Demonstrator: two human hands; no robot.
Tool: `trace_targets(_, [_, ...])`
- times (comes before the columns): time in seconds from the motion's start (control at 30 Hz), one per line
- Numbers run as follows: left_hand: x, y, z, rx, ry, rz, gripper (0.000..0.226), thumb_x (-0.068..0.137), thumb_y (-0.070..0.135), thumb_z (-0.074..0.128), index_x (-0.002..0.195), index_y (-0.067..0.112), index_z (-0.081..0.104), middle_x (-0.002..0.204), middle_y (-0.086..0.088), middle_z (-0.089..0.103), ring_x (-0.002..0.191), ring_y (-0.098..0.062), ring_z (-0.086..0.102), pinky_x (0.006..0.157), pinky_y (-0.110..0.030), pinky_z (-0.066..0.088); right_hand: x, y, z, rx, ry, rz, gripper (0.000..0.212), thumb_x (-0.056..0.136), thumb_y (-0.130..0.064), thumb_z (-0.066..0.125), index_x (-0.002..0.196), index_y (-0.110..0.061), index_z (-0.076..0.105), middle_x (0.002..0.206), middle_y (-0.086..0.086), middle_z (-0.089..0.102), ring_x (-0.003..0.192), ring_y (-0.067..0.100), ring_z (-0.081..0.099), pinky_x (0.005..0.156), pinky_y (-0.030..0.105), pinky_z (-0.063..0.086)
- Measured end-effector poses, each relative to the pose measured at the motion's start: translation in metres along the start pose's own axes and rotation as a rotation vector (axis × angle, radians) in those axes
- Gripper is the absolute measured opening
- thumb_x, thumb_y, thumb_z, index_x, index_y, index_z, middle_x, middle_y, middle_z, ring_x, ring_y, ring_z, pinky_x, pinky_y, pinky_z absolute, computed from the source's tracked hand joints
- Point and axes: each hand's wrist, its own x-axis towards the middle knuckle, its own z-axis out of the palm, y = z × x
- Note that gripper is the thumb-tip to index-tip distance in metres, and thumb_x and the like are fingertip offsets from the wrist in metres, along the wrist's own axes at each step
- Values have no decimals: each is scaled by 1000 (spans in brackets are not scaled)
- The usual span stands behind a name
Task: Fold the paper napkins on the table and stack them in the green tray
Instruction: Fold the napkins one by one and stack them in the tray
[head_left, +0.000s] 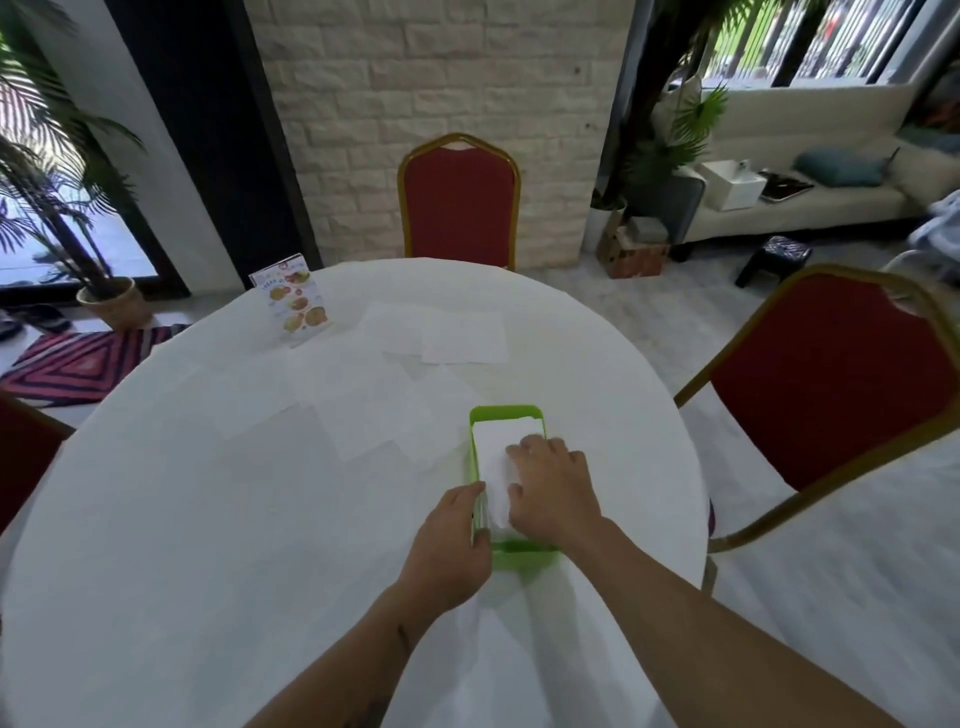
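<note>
The green tray (506, 415) lay with its long axis running away from the person, its far short end toward the middle of the surface (208, 493) and its near short end close to the person. It sat on the right part of the round surface, near its near edge. It was a bright lime-green rectangle with rounded corners and low upright walls. Inside lay a stack of folded napkins (496, 441), white and oblong, lined up along the tray's length and filling most of its floor.

The right hand (550, 491) lay palm down on the stack, fingers straight and slightly spread, pressing the top napkin flat and grasping nothing. The left hand (452, 535) rested against the tray's left wall near its near corner, thumb along the rim; whether its fingers curled round the wall could not be told.

Several unfolded napkins (462, 338) lay flat farther out on the surface, white on white and hard to separate, some overlapping, well apart from the tray. A menu card (296, 301) with food photographs stood upright at the far left.

The surface was covered in a white cloth. A red chair (460, 202) with a gold frame stood at the far side before a pale brick wall (415, 78), and a second such chair (831, 384) stood to the right. A potted palm (78, 208) and a striped rug (83, 364) were at the left, and a pale sofa (831, 130) under a window at the right.
</note>
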Motion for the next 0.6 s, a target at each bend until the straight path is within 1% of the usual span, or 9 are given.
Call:
trace_targets(0.07, [1, 0, 1, -29, 5, -22, 54, 87, 16, 51, 140, 19, 40, 140, 0, 48, 122, -18, 51, 106, -34, 41, -5, -1, 5, -57, -91, -44, 43, 87, -33, 47, 128, -20, 52, 134, 1, 49, 120, 26, 45, 95, 43, 33])
trace_targets(0.2, [0, -8, -5, -100, 18, -51, 50, 88, 15, 50, 136, 22, 46, 136, 4, 52, 113, -13, 57, 99, -31, 47, -1, 1, -1, -29, -99, -21, 41, 87, -27, 47, 127, -21, 53, 133, 0, 50, 119, 24, 46, 96, 43, 34])
trace_targets(0.33, [3, -25, -24, -120, 104, -91, 42, 88, 10, 50, 127, 22, 55, 127, 5, 57, 102, -11, 59, 94, -28, 48, 11, -6, -13, 148, -55, 30, 46, 92, -24, 47, 137, -22, 51, 141, 0, 48, 125, 25, 44, 102, 42, 36])
trace_targets(0.43, [13, -37, -40, -69, 162, -97, 36, 88, 12, 52, 122, 21, 58, 119, 4, 59, 98, -12, 59, 92, -28, 47, 22, -14, -17, 304, -28, 54, 45, 93, -22, 49, 138, -21, 52, 146, 0, 47, 133, 25, 41, 109, 42, 36])
trace_targets(0.5, [24, -43, -48, -47, 191, -124, 33, 87, 15, 54, 119, 22, 59, 115, 5, 60, 99, -13, 59, 91, -30, 47, 31, -19, -20, 364, -28, 51, 44, 93, -22, 51, 137, -20, 53, 145, 1, 48, 135, 24, 41, 111, 42, 35])
trace_targets(0.6, [48, -48, -57, -24, 222, -150, 30, 87, 18, 57, 117, 21, 60, 112, 4, 60, 101, -15, 58, 90, -31, 47, 58, -20, -23, 420, -13, 59, 43, 91, -22, 53, 134, -20, 56, 138, 2, 51, 129, 25, 47, 109, 42, 38])
